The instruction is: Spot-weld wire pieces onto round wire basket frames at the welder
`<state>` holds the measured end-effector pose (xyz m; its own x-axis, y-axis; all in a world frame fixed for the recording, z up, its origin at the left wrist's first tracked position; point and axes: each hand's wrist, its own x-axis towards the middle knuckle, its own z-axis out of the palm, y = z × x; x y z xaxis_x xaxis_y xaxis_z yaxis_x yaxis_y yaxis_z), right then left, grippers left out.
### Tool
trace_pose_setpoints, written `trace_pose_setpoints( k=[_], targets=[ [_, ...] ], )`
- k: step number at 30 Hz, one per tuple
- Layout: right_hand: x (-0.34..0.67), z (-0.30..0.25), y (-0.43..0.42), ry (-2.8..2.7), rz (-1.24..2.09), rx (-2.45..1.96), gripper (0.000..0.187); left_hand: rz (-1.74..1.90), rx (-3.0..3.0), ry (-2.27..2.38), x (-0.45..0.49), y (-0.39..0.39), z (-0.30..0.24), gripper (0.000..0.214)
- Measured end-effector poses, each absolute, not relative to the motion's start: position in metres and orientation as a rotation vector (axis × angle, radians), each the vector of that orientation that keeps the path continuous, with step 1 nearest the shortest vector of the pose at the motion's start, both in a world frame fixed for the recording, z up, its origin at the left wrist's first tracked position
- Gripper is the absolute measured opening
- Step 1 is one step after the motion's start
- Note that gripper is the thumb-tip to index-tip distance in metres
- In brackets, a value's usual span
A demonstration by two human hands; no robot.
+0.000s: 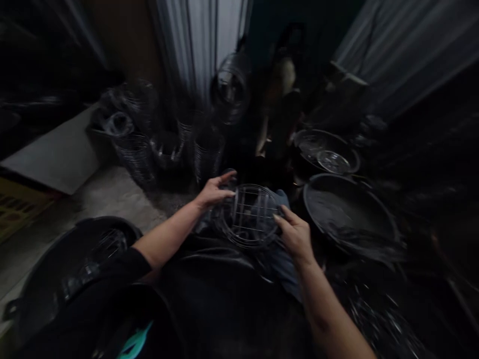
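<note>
A round wire rack (pixel 250 214) with a ringed rim and a grid of crossing wires is held tilted over my lap. My right hand (pixel 296 233) pinches its right rim between thumb and fingers. At the upper left edge is my left hand (pixel 216 192), its thumb and index finger spread apart beside the rim. Whether the left fingers touch the wire cannot be made out. Dark covering and some blue cloth (pixel 282 269) lie beneath the rack.
Stacks of wire pieces (pixel 134 154) stand ahead on the left. Two round tubs (pixel 389 219) sit to the right, the farther one holding wire pieces. At lower left is a large black tub (pixel 41 269) with wire items. Shiny wire pieces (pixel 381 314) lie lower right. A yellow crate (pixel 22 204) is far left.
</note>
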<state>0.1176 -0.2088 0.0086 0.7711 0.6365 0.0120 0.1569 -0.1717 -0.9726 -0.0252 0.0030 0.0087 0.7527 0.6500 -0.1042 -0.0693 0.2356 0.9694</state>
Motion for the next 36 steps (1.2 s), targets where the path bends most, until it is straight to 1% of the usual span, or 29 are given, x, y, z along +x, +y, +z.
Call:
trace_pose_setpoints(
  k=[1,4,5,7,9,11,13,14,16,18,20,22,25,29,36],
  targets=[
    [0.11,0.011,-0.211,-0.66,0.449,-1.716,0.054,0.522,1.247,0.64,-0.026,0.005,0.012,0.086],
    [0.091,0.022,-0.213,-0.779,0.436,-1.695,0.047,0.118,1.263,0.785,-0.025,0.016,0.023,0.087],
    [0.089,0.026,-0.215,-0.833,0.444,-1.674,0.046,0.04,1.282,0.778,-0.024,0.019,0.029,0.087],
    [0.093,0.031,-0.222,-0.949,0.441,-1.627,0.047,0.025,1.33,0.755,-0.02,0.023,0.044,0.089],
    [0.11,0.026,-0.242,-0.93,0.361,-1.659,0.049,0.141,1.406,0.761,-0.017,0.024,0.063,0.094],
    [0.138,0.011,-0.274,-0.653,0.223,-1.833,0.053,0.282,1.481,0.784,-0.013,0.024,0.081,0.099],
    [0.171,-0.014,-0.318,-0.196,0.144,-2.077,0.061,0.377,1.525,0.799,-0.007,0.025,0.092,0.105],
    [0.187,-0.028,-0.343,-0.064,0.136,-2.134,0.065,0.39,1.539,0.812,-0.003,0.025,0.093,0.108],
    [0.21,-0.056,-0.395,0.114,0.145,-2.21,0.068,0.322,1.572,0.851,0.004,0.023,0.088,0.114],
    [0.219,-0.082,-0.444,0.285,0.172,-2.301,0.064,0.151,1.644,0.873,0.012,0.019,0.076,0.116],
    [0.213,-0.103,-0.482,0.439,0.255,-2.378,0.053,-0.019,1.747,0.857,0.019,0.012,0.063,0.115],
    [0.201,-0.12,-0.506,0.535,0.397,-2.424,0.042,-0.107,1.841,0.831,0.024,0.005,0.053,0.112],
    [0.185,-0.141,-0.515,0.573,0.581,-2.482,0.034,-0.148,1.88,0.828,0.028,-0.001,0.046,0.111],
    [0.18,-0.157,-0.497,0.473,0.688,-2.574,0.027,-0.171,1.842,0.851,0.031,-0.002,0.045,0.113],
    [0.204,-0.174,-0.458,0.348,0.853,-2.649,0.028,-0.203,1.874,0.873,0.034,-0.002,0.046,0.114]
  ],
)
